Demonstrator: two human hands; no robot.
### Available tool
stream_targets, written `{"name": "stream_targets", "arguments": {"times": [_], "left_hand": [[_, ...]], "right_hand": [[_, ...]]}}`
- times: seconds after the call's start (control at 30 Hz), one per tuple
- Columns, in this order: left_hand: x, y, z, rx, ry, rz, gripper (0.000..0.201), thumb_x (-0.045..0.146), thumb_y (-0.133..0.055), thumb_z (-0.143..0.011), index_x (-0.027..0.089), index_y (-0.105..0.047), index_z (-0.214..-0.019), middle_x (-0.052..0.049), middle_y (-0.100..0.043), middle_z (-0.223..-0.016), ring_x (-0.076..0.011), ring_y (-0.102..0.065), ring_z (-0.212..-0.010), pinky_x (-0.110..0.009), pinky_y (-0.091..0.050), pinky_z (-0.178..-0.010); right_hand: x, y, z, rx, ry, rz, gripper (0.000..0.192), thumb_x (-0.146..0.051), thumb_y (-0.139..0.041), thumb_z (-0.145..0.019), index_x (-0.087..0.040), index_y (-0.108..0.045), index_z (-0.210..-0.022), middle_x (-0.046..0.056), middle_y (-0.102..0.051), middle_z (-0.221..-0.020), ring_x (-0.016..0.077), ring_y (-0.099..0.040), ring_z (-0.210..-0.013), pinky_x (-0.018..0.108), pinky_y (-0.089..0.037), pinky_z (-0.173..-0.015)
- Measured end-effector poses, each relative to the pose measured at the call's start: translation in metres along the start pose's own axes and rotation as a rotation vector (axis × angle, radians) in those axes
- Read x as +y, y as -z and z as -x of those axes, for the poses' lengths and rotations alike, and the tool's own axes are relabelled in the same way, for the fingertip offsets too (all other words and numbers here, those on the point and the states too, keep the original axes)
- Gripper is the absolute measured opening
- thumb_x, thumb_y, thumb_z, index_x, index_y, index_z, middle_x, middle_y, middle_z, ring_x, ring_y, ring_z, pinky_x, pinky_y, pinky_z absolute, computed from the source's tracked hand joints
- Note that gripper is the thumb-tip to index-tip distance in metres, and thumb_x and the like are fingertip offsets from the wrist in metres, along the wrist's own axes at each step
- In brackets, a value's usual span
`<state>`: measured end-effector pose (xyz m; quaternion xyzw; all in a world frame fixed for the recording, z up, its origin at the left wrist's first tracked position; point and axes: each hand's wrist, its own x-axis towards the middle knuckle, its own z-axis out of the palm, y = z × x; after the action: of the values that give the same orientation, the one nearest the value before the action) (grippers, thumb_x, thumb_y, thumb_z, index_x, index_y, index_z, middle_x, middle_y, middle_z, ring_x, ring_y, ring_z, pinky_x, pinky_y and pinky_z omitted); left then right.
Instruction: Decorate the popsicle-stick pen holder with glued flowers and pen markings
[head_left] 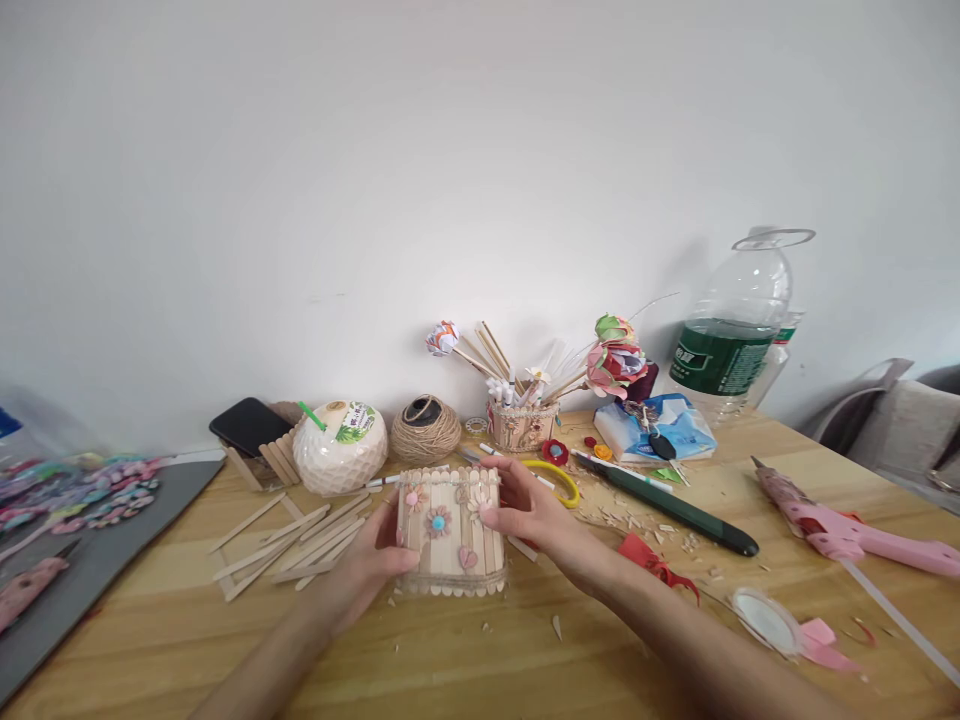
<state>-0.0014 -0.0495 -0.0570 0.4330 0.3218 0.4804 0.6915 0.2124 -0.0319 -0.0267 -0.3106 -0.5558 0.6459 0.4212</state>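
Observation:
Between my two hands is a small popsicle-stick box (446,545), trimmed with twine along its upper and lower edges. Flower decorations, one with a blue centre, and a pink heart are on its front. My left hand (379,555) grips the box's left side, thumb on the front face. On the other side, my right hand (529,510) holds the upper right corner with its thumb on the front. The box's back and the fingers behind it are hidden. Loose popsicle sticks (296,545) lie to the left of my left hand.
Behind the box stand a white coconut (341,450), a twine ball (427,430) and a decorated stick holder (525,425) with paper flowers. To the right lie yellow-handled scissors (566,485), a dark green cutter (675,510), a tissue pack (664,430) and a pink glue gun (847,530).

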Motion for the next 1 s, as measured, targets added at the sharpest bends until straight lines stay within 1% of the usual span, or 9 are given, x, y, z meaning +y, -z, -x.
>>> {"name": "stream_targets", "arguments": {"times": [0.1, 0.2, 0.3, 0.43, 0.6, 0.8, 1.0], "left_hand": [[0.001, -0.003, 0.001, -0.006, 0.007, 0.0, 0.062, 0.018, -0.074, -0.058, 0.023, -0.056, -0.117, -0.008, -0.057, -0.126, -0.0332, -0.041, -0.125, -0.044, -0.037, -0.1], [0.0, -0.001, 0.0, -0.037, 0.016, 0.015, 0.06, 0.017, -0.072, -0.06, 0.024, -0.057, -0.117, -0.008, -0.058, -0.125, -0.0329, -0.043, -0.123, -0.043, -0.039, -0.099], [-0.002, 0.004, -0.001, -0.07, 0.012, 0.024, 0.056, 0.017, -0.072, -0.061, 0.025, -0.059, -0.115, -0.006, -0.06, -0.123, -0.0325, -0.045, -0.122, -0.043, -0.04, -0.098], [-0.003, 0.007, -0.002, -0.08, 0.018, 0.027, 0.055, 0.019, -0.072, -0.06, 0.028, -0.06, -0.113, -0.004, -0.061, -0.121, -0.032, -0.045, -0.122, -0.042, -0.041, -0.096], [-0.003, 0.004, -0.001, -0.05, 0.028, 0.021, 0.055, 0.017, -0.073, -0.059, 0.026, -0.06, -0.112, -0.005, -0.062, -0.119, -0.0317, -0.047, -0.12, -0.041, -0.041, -0.096], [-0.002, 0.003, 0.001, -0.041, 0.04, 0.024, 0.055, 0.016, -0.072, -0.059, 0.024, -0.06, -0.112, -0.007, -0.061, -0.121, -0.0334, -0.047, -0.12, -0.045, -0.039, -0.098], [0.001, 0.0, 0.002, -0.046, 0.053, 0.011, 0.056, 0.017, -0.072, -0.058, 0.024, -0.06, -0.112, -0.007, -0.062, -0.119, -0.0355, -0.045, -0.121, -0.046, -0.038, -0.099]], "right_hand": [[0.003, 0.001, -0.001, 0.012, 0.011, 0.005, 0.057, -0.041, -0.075, -0.064, -0.023, -0.043, -0.107, 0.006, -0.055, -0.109, 0.0237, -0.051, -0.108, 0.041, -0.036, -0.095], [0.007, 0.002, -0.003, 0.013, 0.022, 0.014, 0.058, -0.041, -0.075, -0.064, -0.022, -0.044, -0.108, 0.007, -0.055, -0.11, 0.0241, -0.05, -0.108, 0.04, -0.036, -0.095], [0.01, 0.002, -0.004, -0.004, 0.038, 0.017, 0.064, -0.041, -0.077, -0.062, -0.022, -0.042, -0.112, 0.007, -0.054, -0.112, 0.0239, -0.049, -0.11, 0.039, -0.036, -0.095], [0.007, 0.001, -0.003, -0.027, 0.028, 0.01, 0.071, -0.037, -0.078, -0.059, -0.022, -0.039, -0.117, 0.007, -0.052, -0.114, 0.0236, -0.048, -0.111, 0.038, -0.036, -0.096], [0.001, -0.001, 0.003, -0.01, -0.031, 0.005, 0.065, -0.033, -0.073, -0.064, -0.022, -0.038, -0.117, 0.006, -0.052, -0.112, 0.0233, -0.049, -0.106, 0.04, -0.035, -0.095], [0.0, -0.001, 0.003, -0.007, -0.039, -0.004, 0.053, -0.028, -0.067, -0.066, -0.024, -0.042, -0.113, 0.003, -0.054, -0.108, 0.0238, -0.045, -0.112, 0.039, -0.031, -0.097], [-0.001, 0.001, 0.002, -0.006, -0.041, -0.011, 0.052, -0.027, -0.065, -0.065, -0.023, -0.044, -0.112, 0.003, -0.054, -0.109, 0.0243, -0.045, -0.112, 0.039, -0.031, -0.096]]}}
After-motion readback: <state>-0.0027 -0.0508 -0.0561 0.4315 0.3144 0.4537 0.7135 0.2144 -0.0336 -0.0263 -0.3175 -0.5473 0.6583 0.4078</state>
